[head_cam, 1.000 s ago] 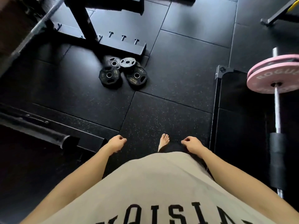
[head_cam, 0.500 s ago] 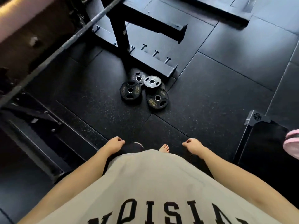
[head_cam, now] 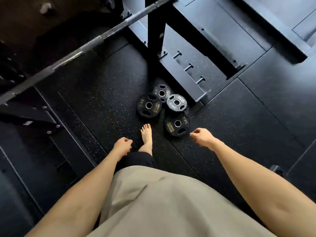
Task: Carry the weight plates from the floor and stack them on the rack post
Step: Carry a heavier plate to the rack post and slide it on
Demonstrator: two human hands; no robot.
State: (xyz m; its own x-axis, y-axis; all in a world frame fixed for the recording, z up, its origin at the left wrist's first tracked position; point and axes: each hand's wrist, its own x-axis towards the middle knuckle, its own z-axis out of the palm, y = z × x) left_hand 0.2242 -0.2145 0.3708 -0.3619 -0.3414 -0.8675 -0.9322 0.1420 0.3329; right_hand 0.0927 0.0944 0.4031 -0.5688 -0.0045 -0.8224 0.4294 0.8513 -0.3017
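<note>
Several black weight plates lie flat in a cluster on the rubber floor beside the rack's base. A 5 kg plate (head_cam: 149, 105) lies at the left, another 5 kg plate (head_cam: 177, 124) nearest me, a grey-lit 2.5 kg plate (head_cam: 176, 102) overlaps a further 2.5 kg plate (head_cam: 162, 93). Short storage pegs (head_cam: 188, 67) stick out from the rack's base beam (head_cam: 181, 77). My left hand (head_cam: 122, 145) hangs loosely curled with nothing in it, below and left of the plates. My right hand (head_cam: 202, 136) is also loosely curled and holds nothing, just right of the nearest plate.
A black rack upright (head_cam: 154, 23) rises behind the plates. A barbell (head_cam: 71, 56) runs diagonally across the upper left. My bare foot (head_cam: 146, 136) stands just short of the plates. More rack framing (head_cam: 32, 117) lies at the left.
I have walked up to the plates; they now lie right in front of my foot. Both hands stay empty and hang at my sides. The pink bumper plate has left the view.
</note>
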